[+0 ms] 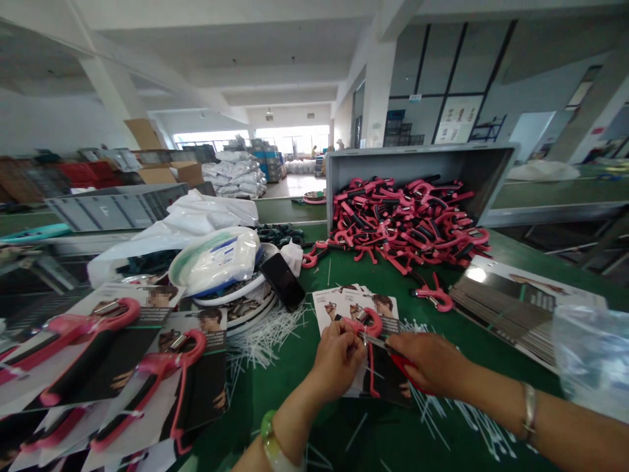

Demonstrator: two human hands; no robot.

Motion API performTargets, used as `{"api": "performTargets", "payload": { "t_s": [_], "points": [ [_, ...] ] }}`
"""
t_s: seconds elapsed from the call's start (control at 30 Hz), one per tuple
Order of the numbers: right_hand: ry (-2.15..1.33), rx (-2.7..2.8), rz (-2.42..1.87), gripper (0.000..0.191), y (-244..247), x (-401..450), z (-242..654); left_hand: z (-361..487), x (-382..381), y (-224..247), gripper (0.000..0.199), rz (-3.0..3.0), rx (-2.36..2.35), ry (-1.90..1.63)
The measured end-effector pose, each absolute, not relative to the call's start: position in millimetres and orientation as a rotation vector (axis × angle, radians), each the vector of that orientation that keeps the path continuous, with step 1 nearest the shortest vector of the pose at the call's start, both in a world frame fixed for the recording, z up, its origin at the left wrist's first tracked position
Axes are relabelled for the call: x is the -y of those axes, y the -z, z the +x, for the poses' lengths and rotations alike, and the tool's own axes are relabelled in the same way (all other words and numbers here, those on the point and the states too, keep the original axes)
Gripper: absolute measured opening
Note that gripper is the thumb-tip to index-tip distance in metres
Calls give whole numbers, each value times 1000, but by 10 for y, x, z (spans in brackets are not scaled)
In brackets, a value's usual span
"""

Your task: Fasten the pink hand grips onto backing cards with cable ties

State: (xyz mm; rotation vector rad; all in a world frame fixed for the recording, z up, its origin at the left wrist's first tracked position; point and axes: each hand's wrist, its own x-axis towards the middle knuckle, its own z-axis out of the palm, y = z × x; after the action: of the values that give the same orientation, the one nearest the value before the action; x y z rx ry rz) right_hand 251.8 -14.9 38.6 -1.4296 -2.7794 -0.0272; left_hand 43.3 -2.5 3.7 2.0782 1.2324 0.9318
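Left hand point(337, 360) pinches the pink hook of a pink-and-black tool point(368, 324) resting on a printed card point(381, 373). Right hand point(432, 364), fingers curled, grips red-handled snips point(405, 367), their metal blade point(374, 340) touching the tool. White plastic strands point(260, 347) lie scattered across the green workbench point(344, 436) on both sides of the hands, leaving little open room. At least three carded tools point(147, 383) overlap toward the left bench edge. Stacked round white trays point(246, 301) hold a plastic-wrapped bundle point(213, 259), with a black phone point(282, 282) against their rim. One loose tool point(435, 298) lies just beyond the hands, beside a stack of cards point(521, 301) and a transparent bag point(592, 354). Farther on, one tilted grey crate point(422, 164) spills dozens of tools point(403, 223) onto the bench; a second grey crate point(115, 208) sits left.
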Motion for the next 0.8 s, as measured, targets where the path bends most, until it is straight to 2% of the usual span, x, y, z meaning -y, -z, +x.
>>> {"api": "performTargets", "payload": {
  "t_s": [0.17, 0.27, 0.33, 0.43, 0.53, 0.6, 0.67, 0.73, 0.8],
  "points": [
    [463, 2768, -1510, 43, -256, 204, 2424, 455, 58, -11, 12, 2187, -1295, -932],
    [496, 2794, -1521, 48, -259, 197, 2391, 448, 57, -21, 12, 2189, -1288, -933],
    [472, 2812, -1530, 44, -274, 175, 2379, 449, 57, -23, 11, 2178, -1279, -940],
    [348, 2834, -1520, 31, -292, 130, 2393, 456, 49, -4, 13, 2098, -1258, -985],
    [133, 2809, -1485, 27, -347, 79, 2476, 414, 0, 49, 18, 1945, -1247, -1098],
    [-8, 2749, -1463, 23, -454, 45, 2562, 333, -54, 94, 21, 1800, -1358, -1228],
    [-168, 2721, -1471, 20, -623, 14, 2633, 223, -91, 123, 13, 1635, -1593, -1364],
    [-364, 2776, -1480, 23, -820, -14, 2644, 127, -79, 116, 29, 1535, -1797, -1397],
    [-516, 2871, -1468, 25, -989, -41, 2576, 80, -12, 67, 43, 1587, -1818, -1250]
  ]
}}
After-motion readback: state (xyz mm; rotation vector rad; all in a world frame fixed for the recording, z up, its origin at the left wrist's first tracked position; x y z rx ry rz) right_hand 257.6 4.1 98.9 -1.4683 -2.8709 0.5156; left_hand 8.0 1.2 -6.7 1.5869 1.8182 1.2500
